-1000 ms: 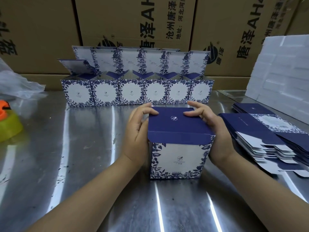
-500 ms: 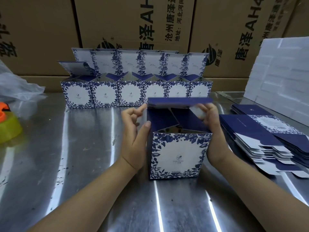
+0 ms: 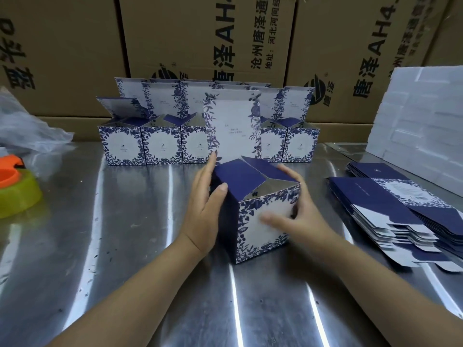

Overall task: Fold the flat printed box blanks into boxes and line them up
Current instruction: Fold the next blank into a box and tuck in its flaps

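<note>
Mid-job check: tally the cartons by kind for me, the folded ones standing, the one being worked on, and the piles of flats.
held box, between left hand and right hand: 1
standing boxes, fronts in view: 5; the held box's raised lid hides part of the row
piles of flat blanks: 2
Total: 8

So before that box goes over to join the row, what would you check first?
1. Box held between left hand and right hand: ok.
2. Lid standing open, as in the row: ok.
3. Box squared to the row of boxes: not ok, it is turned corner-on.
4. Bare table at the row's right end: ok.
5. Bottom flaps locked: cannot tell, hidden.
6. Flat blanks waiting at the right: ok.
</note>
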